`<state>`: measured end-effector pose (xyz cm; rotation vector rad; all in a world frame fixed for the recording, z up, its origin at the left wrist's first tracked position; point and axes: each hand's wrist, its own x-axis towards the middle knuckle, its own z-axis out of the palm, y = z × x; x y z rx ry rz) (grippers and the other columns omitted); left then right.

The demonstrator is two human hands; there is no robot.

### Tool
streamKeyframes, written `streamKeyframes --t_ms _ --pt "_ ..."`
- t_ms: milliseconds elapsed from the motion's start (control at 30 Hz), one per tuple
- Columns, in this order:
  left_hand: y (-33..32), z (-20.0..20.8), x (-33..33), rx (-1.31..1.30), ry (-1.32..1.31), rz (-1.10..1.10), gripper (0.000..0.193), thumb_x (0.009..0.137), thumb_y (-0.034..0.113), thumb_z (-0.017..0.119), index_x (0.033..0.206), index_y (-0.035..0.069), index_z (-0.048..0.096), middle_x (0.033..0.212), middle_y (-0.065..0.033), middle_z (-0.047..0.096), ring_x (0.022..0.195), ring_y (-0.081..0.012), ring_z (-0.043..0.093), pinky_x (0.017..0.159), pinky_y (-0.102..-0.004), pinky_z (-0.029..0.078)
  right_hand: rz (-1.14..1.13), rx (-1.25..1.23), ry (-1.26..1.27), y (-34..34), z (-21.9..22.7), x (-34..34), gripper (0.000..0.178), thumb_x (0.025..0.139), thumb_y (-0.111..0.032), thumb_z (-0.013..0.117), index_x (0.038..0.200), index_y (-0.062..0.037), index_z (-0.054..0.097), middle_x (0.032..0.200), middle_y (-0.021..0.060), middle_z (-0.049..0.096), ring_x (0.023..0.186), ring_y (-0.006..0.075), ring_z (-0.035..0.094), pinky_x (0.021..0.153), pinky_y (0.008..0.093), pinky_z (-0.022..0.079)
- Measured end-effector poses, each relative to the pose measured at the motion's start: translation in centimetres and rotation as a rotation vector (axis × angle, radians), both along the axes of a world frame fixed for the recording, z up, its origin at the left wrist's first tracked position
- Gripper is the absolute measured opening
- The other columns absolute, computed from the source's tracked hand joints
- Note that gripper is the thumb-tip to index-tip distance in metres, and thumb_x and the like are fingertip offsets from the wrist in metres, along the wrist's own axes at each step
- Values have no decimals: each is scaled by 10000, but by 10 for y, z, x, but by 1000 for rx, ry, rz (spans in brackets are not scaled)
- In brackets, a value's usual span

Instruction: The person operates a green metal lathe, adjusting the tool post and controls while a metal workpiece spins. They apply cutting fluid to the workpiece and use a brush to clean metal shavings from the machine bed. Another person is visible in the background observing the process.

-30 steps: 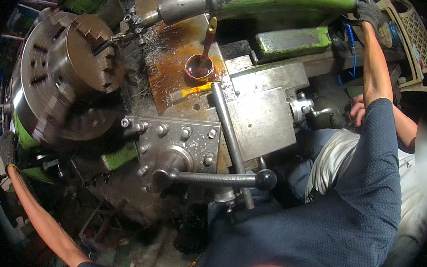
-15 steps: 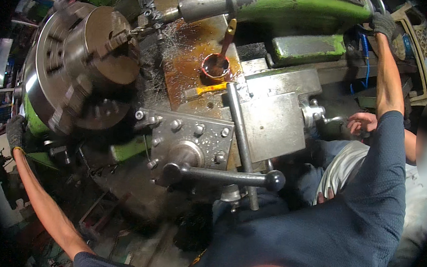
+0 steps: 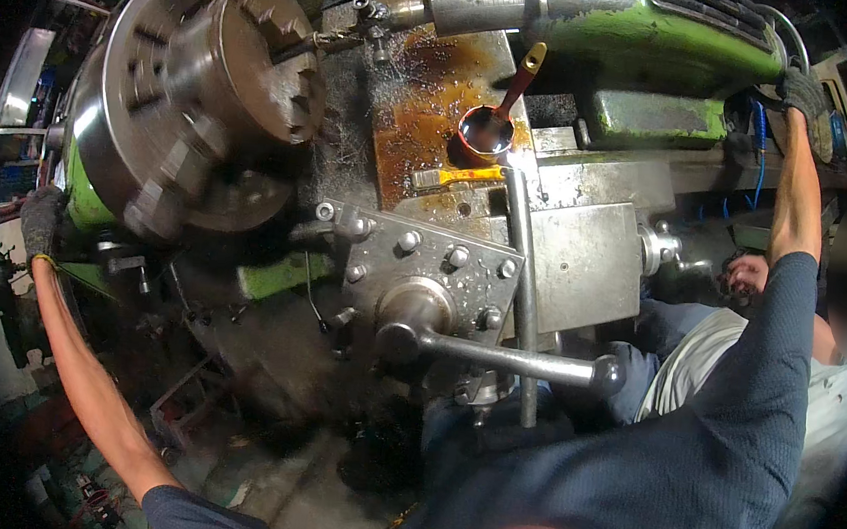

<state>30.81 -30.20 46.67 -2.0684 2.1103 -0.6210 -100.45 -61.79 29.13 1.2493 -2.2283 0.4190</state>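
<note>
My left hand, in a dark grey glove, reaches to the green headstock at the far left; its fingers are too dark to make out. At the upper right my right hand, also gloved, is closed on the curved metal rim of the tailstock handwheel. Between my arms the lathe chuck is blurred by rotation. A drill bit, carried by the tailstock quill, points into the chuck's face.
On the oily, chip-strewn carriage stand a red pot with a brush and a yellow-handled brush. The toolpost and its long lever project toward me. Another person's hand is near a crank handle.
My view has shifted, so the machine sits further right in the picture. Both my hands stay at the same places on the lathe, and the chuck is blurred in both frames.
</note>
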Motion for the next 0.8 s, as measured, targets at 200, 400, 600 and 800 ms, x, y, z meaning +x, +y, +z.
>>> streamKeyframes --t_ms 200,400,600,800 --pt "42 17 8 48 -153 16 187 883 154 618 910 11 736 827 -91 710 736 -191 640 695 -368 486 36 59 -58 -8 -7 1 509 809 -480 554 1151 -125 681 1131 244 668 1047 461 627 859 526 493" --pt "1 -8 -58 -113 775 482 182 884 149 629 953 14 729 805 -50 682 697 -146 596 650 -326 463 -17 -10 21 0 0 -25 464 845 -471 531 1139 -147 684 1106 215 685 1027 438 637 865 513 492" --pt "3 -13 -39 -177 734 446 133 895 157 653 926 55 733 748 3 640 621 -98 523 574 -294 408 -60 4 -13 -8 -3 -23 430 830 -444 538 1124 -186 715 1093 234 684 1018 424 649 849 485 501" --pt "33 22 -20 -6 63 258 223 873 157 633 989 1 742 925 -100 750 831 -195 679 751 -349 505 141 -79 -129 -20 -24 -33 430 839 -443 513 1117 -162 679 1117 234 662 994 438 633 826 527 481"
